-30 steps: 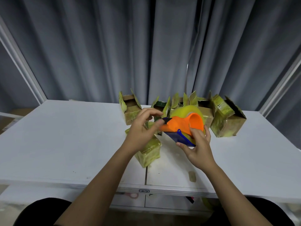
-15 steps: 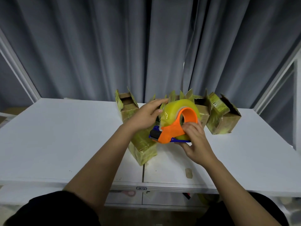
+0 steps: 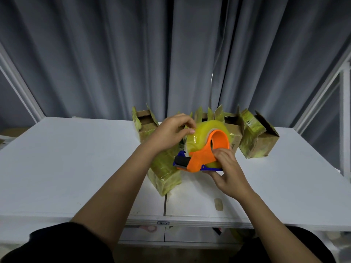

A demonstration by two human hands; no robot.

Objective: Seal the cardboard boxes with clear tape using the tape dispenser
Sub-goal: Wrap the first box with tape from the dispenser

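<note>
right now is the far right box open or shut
Open: the far right box lies tipped, its flaps spread and dark inside showing.

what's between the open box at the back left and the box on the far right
In the head view, between the back-left box and far-right box: the left hand, tape dispenser and more boxes.

we see a white desk (image 3: 66, 168) with a seam (image 3: 164, 203) running from its near edge toward the middle. a small label (image 3: 163, 223) sits on the near edge at that seam. a scrap of tape (image 3: 218, 204) lies stuck near the near edge, right of the seam. grey curtains (image 3: 133, 54) hang behind the far edge, with white frame posts (image 3: 321, 95) at both sides.
</note>
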